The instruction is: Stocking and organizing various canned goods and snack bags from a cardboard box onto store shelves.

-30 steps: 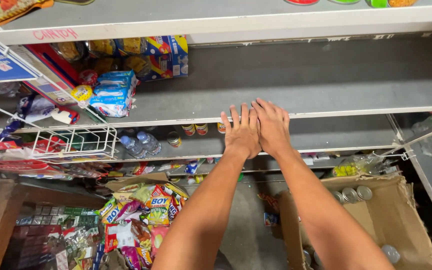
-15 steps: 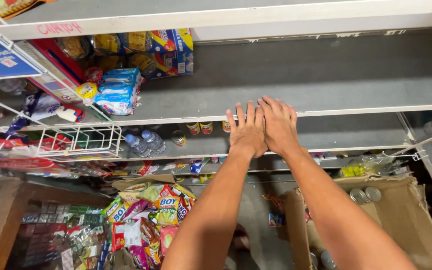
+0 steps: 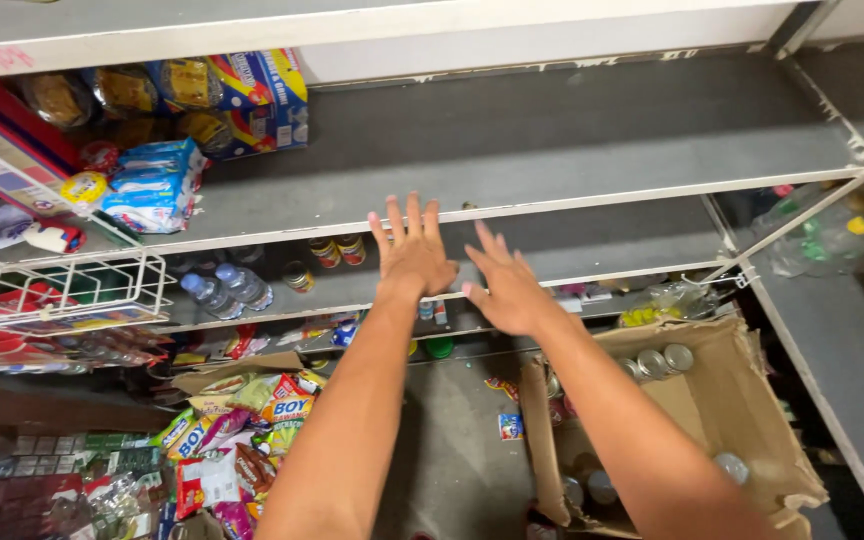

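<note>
My left hand [image 3: 414,255] and right hand [image 3: 505,290], fingers spread and empty, have drawn apart and back from the grey shelf [image 3: 552,150].

Grey shelf [image 3: 552,150] w/ snack packs [image 3: 152,185], boxes [image 3: 252,95]

I'm looking into a small shop, likely a grocery stockroom aisle. Grey metal shelves [image 3: 552,150] hold boxed snacks [image 3: 252,95], wrapped packs [image 3: 152,185], bottles [image 3: 227,290] and cans [image 3: 337,250]. A wire rack [image 3: 77,290] hangs at the left; a carton [image 3: 742,400] of tins and loose snack packets [image 3: 242,440] sit on the floor.
</note>
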